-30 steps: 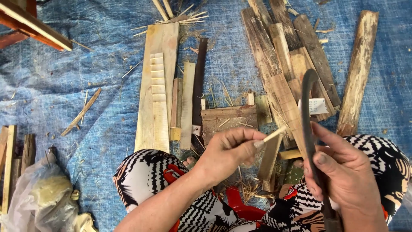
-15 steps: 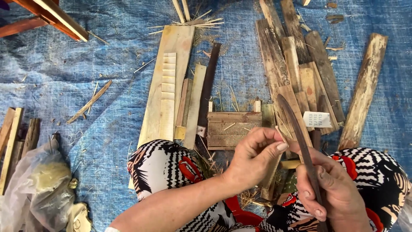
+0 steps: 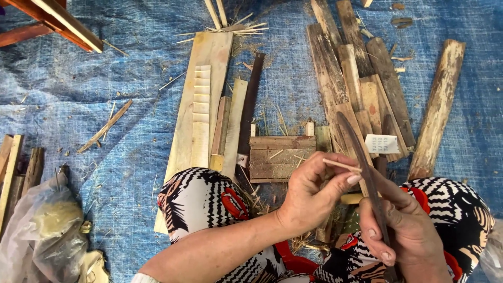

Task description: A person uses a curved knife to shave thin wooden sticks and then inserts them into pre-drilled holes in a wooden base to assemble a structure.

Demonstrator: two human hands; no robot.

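1. Plastic bag is lying crumpled at the far left on the blue tarp, with a few wooden sticks sitting beside it.
2. A long pale plank is lying lengthwise above the patterned knee, with narrower slats just beside it.
3. A small wooden block is sitting in the middle, between the two piles.
4. The left hand is closing its fingertips around a thin pale sliver, pinching it between thumb and fingers.
5. The sliver is resting against the dark curved blade, touching its edge.
6. The right hand is wrapping tightly around the lower part of that blade, holding it upright.
7. Weathered boards are lying heaped at the right, with one separate board well apart.
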